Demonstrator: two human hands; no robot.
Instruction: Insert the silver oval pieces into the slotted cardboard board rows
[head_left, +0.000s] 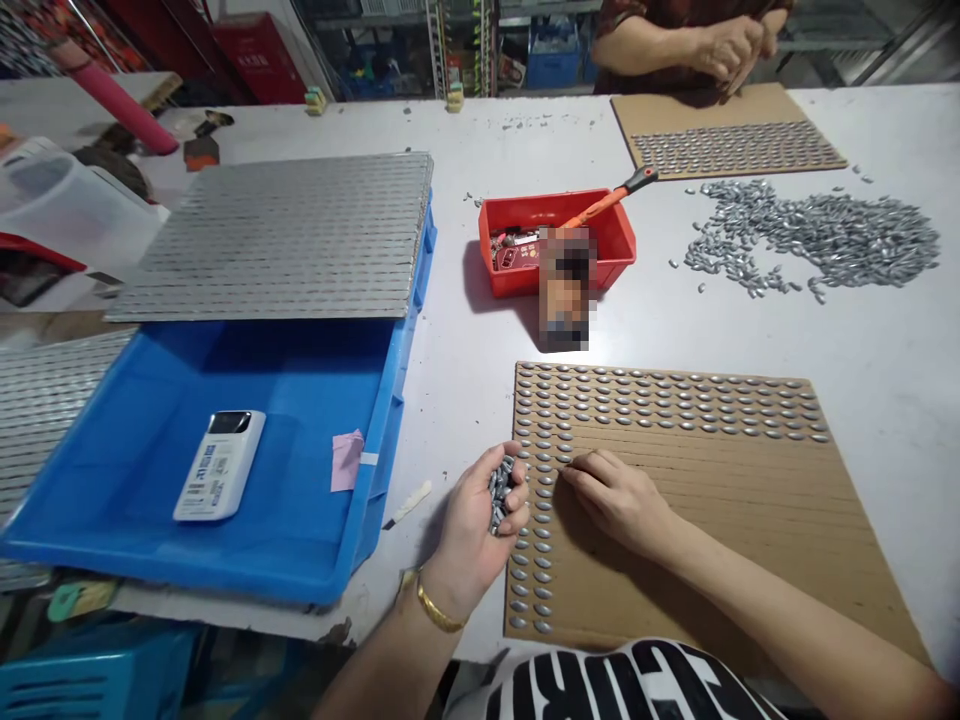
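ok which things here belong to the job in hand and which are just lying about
Seem to belong:
silver pieces cupped in the left hand
cardboard board with rows, under the right hand
loose silver pile

Seem just lying about:
white device in the blue tray
pink paper
red bin

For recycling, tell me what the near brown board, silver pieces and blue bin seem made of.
Near brown board: probably cardboard, matte, tan with parallel lines. Silver pieces: perhaps metal or plastic, glossy, with bright highlights. Blue bin: likely plastic, smooth, with moulded ribs.
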